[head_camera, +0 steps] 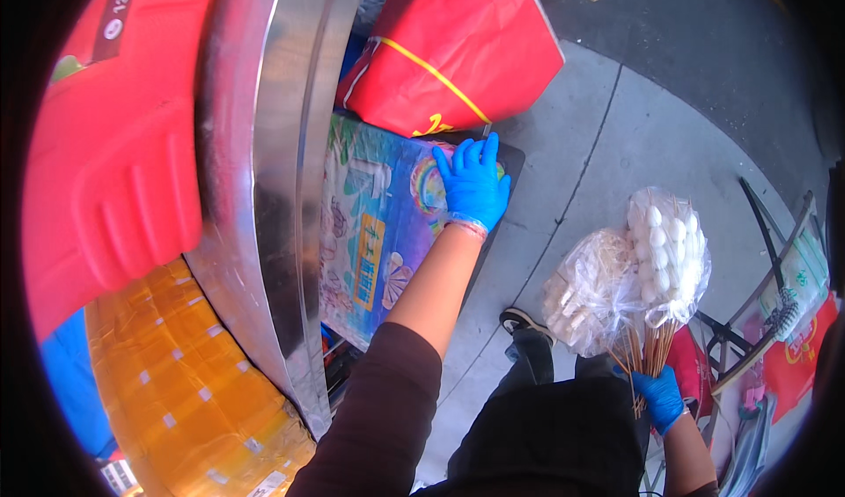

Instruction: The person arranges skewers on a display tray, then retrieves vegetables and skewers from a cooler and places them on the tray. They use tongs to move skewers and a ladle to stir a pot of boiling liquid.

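In a blue glove, my left hand (pixel 474 181) lies with spread fingers on the edge of a colourful printed box (pixel 389 213), just below a red bag (pixel 462 48). My right hand (pixel 660 396), gloved in blue too, is closed around a bunch of wooden skewers (pixel 655 348) low at the right. Two clear plastic bags cover the skewers' upper ends. One bag (pixel 668 253) holds white balls threaded on the sticks; the other bag (pixel 587 292) holds pale skewered pieces whose kind I cannot tell.
A stainless steel counter edge (pixel 284 167) curves down the left, beside a red plastic container (pixel 125 147) and a box wrapped in brown tape (pixel 191 378). A folding metal frame (pixel 759 352) with bags stands at the right. My shoe (pixel 525 322) rests on grey paving (pixel 574 147).
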Demonstrator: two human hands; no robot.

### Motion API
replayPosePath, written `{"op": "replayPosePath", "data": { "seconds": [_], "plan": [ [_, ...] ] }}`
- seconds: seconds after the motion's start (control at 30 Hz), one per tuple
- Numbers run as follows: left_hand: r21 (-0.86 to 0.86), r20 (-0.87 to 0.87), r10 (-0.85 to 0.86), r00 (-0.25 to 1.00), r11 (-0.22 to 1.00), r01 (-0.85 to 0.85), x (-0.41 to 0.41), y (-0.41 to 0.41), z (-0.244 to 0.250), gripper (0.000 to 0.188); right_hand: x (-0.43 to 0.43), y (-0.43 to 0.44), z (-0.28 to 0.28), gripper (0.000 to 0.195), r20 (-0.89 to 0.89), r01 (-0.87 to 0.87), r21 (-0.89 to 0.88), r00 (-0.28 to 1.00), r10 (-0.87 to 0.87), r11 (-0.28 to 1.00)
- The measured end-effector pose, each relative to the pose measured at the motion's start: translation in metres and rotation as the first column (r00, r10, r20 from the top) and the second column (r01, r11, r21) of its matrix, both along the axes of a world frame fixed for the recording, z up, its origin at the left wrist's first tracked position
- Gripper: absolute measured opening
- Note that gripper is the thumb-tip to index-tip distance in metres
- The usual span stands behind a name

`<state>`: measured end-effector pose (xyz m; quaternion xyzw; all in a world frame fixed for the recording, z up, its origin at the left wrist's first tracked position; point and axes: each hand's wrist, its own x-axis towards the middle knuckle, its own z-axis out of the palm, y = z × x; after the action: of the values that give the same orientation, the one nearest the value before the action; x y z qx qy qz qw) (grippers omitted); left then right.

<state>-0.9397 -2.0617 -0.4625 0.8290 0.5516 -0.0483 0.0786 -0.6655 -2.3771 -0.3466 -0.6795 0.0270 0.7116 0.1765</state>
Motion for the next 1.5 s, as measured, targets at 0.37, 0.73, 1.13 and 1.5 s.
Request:
{"op": "replayPosePath", "data": {
  "seconds": [0.37,0.73,1.13,1.5],
  "plan": [
    [-0.149,0.192,0.038,0.981,0.989,-0.009,-0.03,-0.025,0.08,0.102,-0.015,-0.001,0.025,0.03,0.039,0.085,0.131,0.995,-0.091,0.988],
    [0.535,0.319,0.191,0.928,0.772,-0.343,-0.16,-0.173,0.523,0.085,-0.035,0.04,0.198,0.04,-0.156,-0.19,0.414,0.949,0.275,0.89],
    [0.847,0.43,0.7,0.571,-0.093,-0.524,-0.384,-0.351,0.632,0.104,-0.07,0.051,0.347,0.033,-0.072,-0.139,0.722,0.959,0.273,0.678],
    [0.454,0.882,-0.049,0.468,0.351,-0.819,-0.48,-0.195,0.729,0.024,-0.132,0.029,0.346,0.037,-0.168,0.097,0.721,0.985,0.037,0.686]
  ]
}}
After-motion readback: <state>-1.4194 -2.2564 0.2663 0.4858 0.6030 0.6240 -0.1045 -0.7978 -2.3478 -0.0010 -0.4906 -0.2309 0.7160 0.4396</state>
